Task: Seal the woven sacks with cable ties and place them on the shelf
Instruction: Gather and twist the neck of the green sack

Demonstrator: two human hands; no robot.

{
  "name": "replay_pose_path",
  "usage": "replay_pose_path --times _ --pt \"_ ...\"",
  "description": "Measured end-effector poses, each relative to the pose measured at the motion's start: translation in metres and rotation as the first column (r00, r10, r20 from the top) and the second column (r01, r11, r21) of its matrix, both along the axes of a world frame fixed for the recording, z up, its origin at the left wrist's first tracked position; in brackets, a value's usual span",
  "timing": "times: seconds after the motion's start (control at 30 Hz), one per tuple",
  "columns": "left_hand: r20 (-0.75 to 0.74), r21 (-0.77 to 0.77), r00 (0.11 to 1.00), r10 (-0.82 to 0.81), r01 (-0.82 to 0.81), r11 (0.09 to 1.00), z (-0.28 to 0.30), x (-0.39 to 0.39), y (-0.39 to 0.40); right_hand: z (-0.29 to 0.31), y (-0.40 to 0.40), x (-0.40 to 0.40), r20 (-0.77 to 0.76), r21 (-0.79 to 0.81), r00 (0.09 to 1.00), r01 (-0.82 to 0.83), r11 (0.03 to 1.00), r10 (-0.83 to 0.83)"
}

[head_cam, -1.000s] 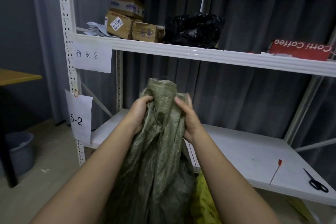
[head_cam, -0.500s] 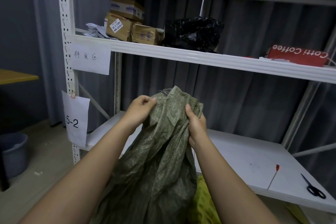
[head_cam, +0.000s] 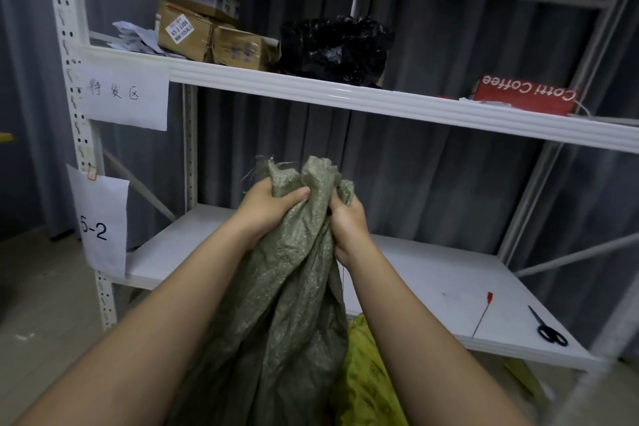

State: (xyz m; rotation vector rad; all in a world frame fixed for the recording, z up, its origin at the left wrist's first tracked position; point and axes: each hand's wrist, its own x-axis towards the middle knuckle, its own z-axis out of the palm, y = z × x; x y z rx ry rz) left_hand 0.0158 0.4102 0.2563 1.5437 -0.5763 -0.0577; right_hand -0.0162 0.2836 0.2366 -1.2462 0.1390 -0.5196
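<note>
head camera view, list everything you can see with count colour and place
woven sack: 1, olive green, mouth bunched in both hands
second sack: 1, yellow-green, behind the first, low
cable tie: 1, red, lower shelf right
scissors: 1, black, beside the tie
cardboard boxes: about 3, brown, upper shelf left
plastic bag: 1, black, upper shelf middle
coffee box: 1, red, upper shelf right
paper labels: 2, white, left post
left hand: gripping sack
right hand: gripping sack

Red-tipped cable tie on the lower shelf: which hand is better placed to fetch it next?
Probably the right hand. The thin red-tipped cable tie lies on the white lower shelf board to its right, while the left hand can hold the bunched neck of the green woven sack.
</note>
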Motion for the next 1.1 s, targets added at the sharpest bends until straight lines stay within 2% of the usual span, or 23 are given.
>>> replay_pose_path --times 0.1,0.2,0.3,0.43,0.53,0.6,0.7,0.77,0.83,0.87,0.97,1.1 --pt "-0.017 0.012 1.0 0.002 -0.002 1.0 -0.001 0.005 -0.001 -0.005 -0.006 -0.001 -0.011 0.002 0.996 0.084 0.996 -0.084" --pt "-0.028 0.009 0.991 0.131 -0.13 0.991 -0.001 0.02 0.001 -0.006 -0.013 -0.001 -0.02 0.024 0.99 0.139 0.99 -0.139" --pt "-0.029 0.035 0.982 0.187 -0.186 0.982 -0.001 0.031 0.002 -0.006 -0.017 -0.001 -0.009 0.037 0.989 0.148 0.988 -0.148" --pt "-0.081 0.057 0.925 0.37 -0.367 0.929 0.003 0.036 -0.002 -0.005 -0.009 0.001 -0.005 0.007 0.987 0.161 0.987 -0.161" --pt "-0.11 0.057 0.902 0.416 -0.412 0.909 0.003 0.041 -0.003 -0.004 -0.005 0.0 0.015 0.004 0.991 0.135 0.991 -0.135" --pt "-0.162 0.042 0.913 0.373 -0.372 0.927 0.003 0.043 -0.001 -0.003 -0.005 -0.003 0.035 0.01 0.995 0.098 0.995 -0.098" --pt "-0.282 -0.048 0.957 0.071 -0.088 0.995 0.002 0.04 0.004 -0.005 -0.007 -0.004 0.033 0.036 0.993 0.11 0.993 -0.111" --pt "-0.25 0.069 0.968 -0.017 0.035 0.997 0.0 0.041 0.01 -0.003 -0.007 -0.002 0.021 0.069 0.994 0.107 0.992 -0.109" --pt "-0.112 0.276 0.994 0.002 0.029 0.961 -0.005 0.042 0.012 0.0 -0.007 0.0 0.013 0.092 0.997 0.074 0.993 -0.076" --pt "-0.023 0.322 1.0 0.016 -0.007 0.947 -0.008 0.04 0.011 0.002 -0.006 0.0 0.011 0.097 0.999 0.052 0.994 -0.053" --pt "0.051 0.267 0.998 0.026 -0.038 0.963 -0.01 0.041 0.01 0.002 -0.005 0.003 0.006 0.097 0.999 0.046 0.994 -0.047" --pt "0.006 0.127 0.975 0.221 -0.219 0.967 -0.001 0.046 0.014 -0.006 -0.009 0.006 -0.035 0.03 0.98 0.197 0.98 -0.196"
